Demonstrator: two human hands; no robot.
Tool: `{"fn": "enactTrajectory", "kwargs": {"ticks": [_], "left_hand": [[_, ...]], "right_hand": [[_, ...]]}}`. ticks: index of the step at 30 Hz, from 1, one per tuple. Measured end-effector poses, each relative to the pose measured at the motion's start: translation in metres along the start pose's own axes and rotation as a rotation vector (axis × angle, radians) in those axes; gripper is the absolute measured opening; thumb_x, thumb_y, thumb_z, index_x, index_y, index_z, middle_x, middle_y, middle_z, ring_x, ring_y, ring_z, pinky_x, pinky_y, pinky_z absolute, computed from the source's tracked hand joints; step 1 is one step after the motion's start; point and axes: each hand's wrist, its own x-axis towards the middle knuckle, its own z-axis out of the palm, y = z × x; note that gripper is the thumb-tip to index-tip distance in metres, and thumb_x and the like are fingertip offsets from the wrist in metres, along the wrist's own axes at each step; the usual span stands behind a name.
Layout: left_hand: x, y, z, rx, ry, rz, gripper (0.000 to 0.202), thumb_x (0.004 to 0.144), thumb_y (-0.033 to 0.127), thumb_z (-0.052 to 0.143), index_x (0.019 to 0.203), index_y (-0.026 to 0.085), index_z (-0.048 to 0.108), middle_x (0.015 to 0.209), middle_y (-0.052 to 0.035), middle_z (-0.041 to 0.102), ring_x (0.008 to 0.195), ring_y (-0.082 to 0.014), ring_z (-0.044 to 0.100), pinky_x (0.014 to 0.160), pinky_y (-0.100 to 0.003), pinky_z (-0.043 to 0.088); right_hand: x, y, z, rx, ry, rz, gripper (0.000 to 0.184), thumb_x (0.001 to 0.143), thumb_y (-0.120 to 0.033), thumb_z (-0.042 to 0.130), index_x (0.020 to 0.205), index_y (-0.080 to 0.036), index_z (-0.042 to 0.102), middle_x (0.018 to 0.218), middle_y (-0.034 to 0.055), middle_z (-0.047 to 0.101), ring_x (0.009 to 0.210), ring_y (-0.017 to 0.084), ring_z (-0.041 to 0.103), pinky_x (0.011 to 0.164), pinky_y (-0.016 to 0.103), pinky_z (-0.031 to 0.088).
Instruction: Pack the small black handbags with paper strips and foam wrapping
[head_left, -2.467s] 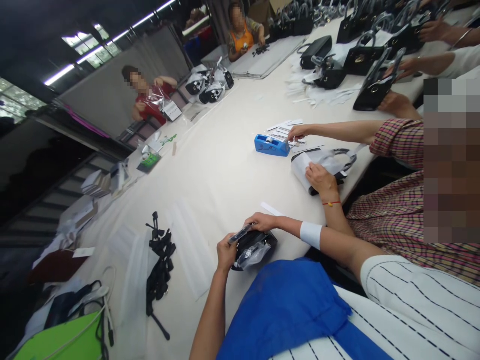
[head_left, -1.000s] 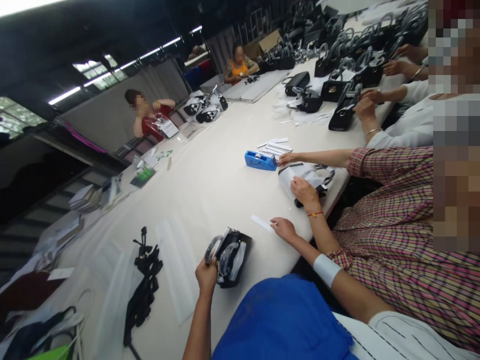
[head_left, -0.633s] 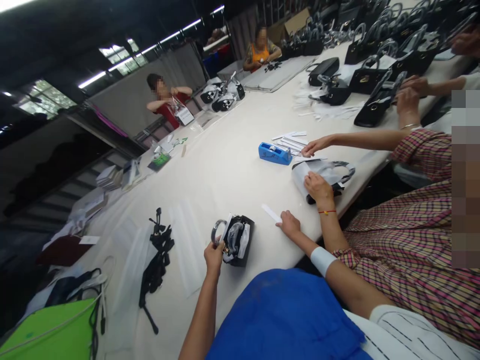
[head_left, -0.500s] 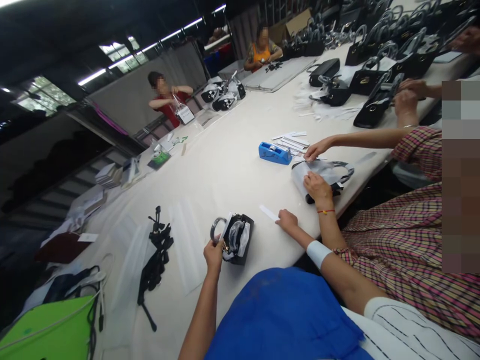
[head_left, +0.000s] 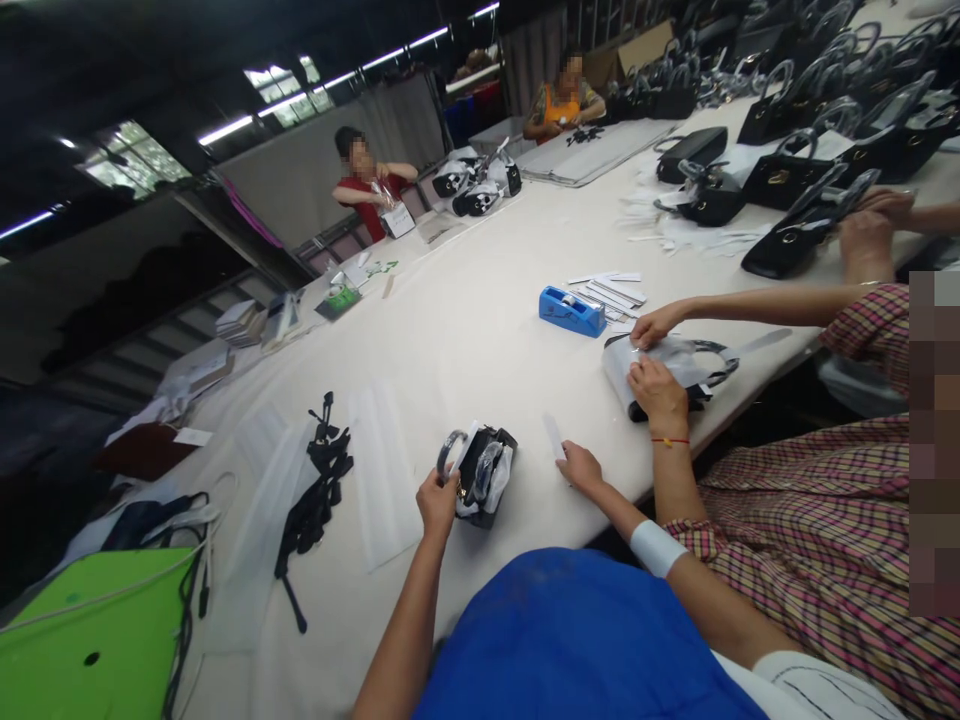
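Observation:
My left hand (head_left: 437,502) is closed on the wrapped handle of a small black handbag (head_left: 486,474), which stands on the white table (head_left: 465,330) right in front of me. Clear plastic wrap sticks out of the bag's top. My right hand (head_left: 580,466) rests on the table to the right of the bag, its fingertips on a small white paper strip (head_left: 554,437). A white band circles my right wrist.
A person in a plaid shirt to my right wraps another bag (head_left: 667,370). A blue tape dispenser (head_left: 571,310) and white strips lie beyond. A pile of black straps (head_left: 315,500) and clear sleeves lie to my left. Several black handbags (head_left: 795,180) stand far right.
My right hand left the bag and went out to the white paper strip on the table. My left hand stood the bag upright by its handle. The view shifted.

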Motion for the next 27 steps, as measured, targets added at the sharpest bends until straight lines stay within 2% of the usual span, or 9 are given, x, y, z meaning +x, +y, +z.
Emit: {"fn": "enactTrajectory", "kwargs": {"ticks": [3,8,14,19,23,25,27], "left_hand": [[0.0,0.003,0.001,0.117,0.048,0.045,0.03,0.075,0.036,0.056,0.096,0.02,0.07,0.075,-0.0044,0.072,0.072,-0.0195,0.065,0.07,-0.029,0.047],[0.013,-0.003,-0.005,0.14,0.101,-0.011,0.028,0.074,0.036,0.056,0.09,0.018,0.07,0.075,-0.006,0.071,0.073,-0.02,0.064,0.071,-0.029,0.045],[0.021,-0.017,-0.013,0.121,0.134,-0.094,0.028,0.073,0.037,0.058,0.086,0.016,0.069,0.074,-0.0049,0.07,0.07,-0.0184,0.063,0.069,-0.027,0.045],[0.003,-0.003,-0.003,0.163,0.187,-0.114,0.026,0.076,0.035,0.056,0.092,0.018,0.068,0.078,-0.0063,0.07,0.074,-0.0205,0.063,0.072,-0.029,0.044],[-0.016,0.017,0.006,0.336,0.125,0.049,0.02,0.081,0.034,0.053,0.091,0.02,0.064,0.081,-0.0061,0.068,0.075,-0.0202,0.061,0.069,-0.029,0.041],[-0.021,0.023,0.007,0.438,0.097,0.149,0.019,0.084,0.032,0.049,0.09,0.019,0.061,0.084,-0.0067,0.066,0.076,-0.0199,0.061,0.067,-0.028,0.039],[-0.021,0.025,0.006,0.461,0.082,0.179,0.019,0.085,0.033,0.048,0.091,0.019,0.06,0.084,-0.0071,0.065,0.076,-0.0202,0.06,0.066,-0.028,0.039]], "right_hand": [[-0.008,0.002,0.004,0.092,0.013,-0.021,0.01,0.078,-0.025,0.056,0.079,-0.017,0.061,0.077,0.005,0.066,0.07,0.017,0.057,0.057,0.024,0.03],[-0.022,0.014,0.005,0.153,0.008,-0.073,0.015,0.078,-0.029,0.056,0.067,-0.018,0.057,0.065,0.0011,0.059,0.063,0.014,0.052,0.056,0.023,0.029],[-0.056,0.03,0.01,0.227,-0.037,-0.111,0.018,0.079,-0.032,0.051,0.067,-0.018,0.055,0.066,0.0006,0.059,0.065,0.015,0.053,0.058,0.023,0.031],[-0.087,0.028,0.014,0.403,-0.083,-0.12,0.02,0.079,-0.034,0.048,0.073,-0.018,0.059,0.068,0.0009,0.061,0.067,0.017,0.056,0.06,0.024,0.037],[-0.095,0.015,0.015,0.523,-0.119,-0.116,0.025,0.08,-0.037,0.05,0.086,-0.017,0.064,0.076,0.0025,0.065,0.07,0.018,0.057,0.063,0.025,0.041],[-0.093,0.007,0.013,0.541,-0.111,-0.126,0.025,0.08,-0.037,0.051,0.084,-0.017,0.064,0.075,0.0024,0.065,0.07,0.017,0.057,0.063,0.024,0.041],[-0.09,-0.003,0.009,0.519,-0.084,-0.14,0.023,0.079,-0.037,0.052,0.079,-0.017,0.064,0.072,0.0017,0.063,0.068,0.016,0.055,0.062,0.023,0.039]]}}
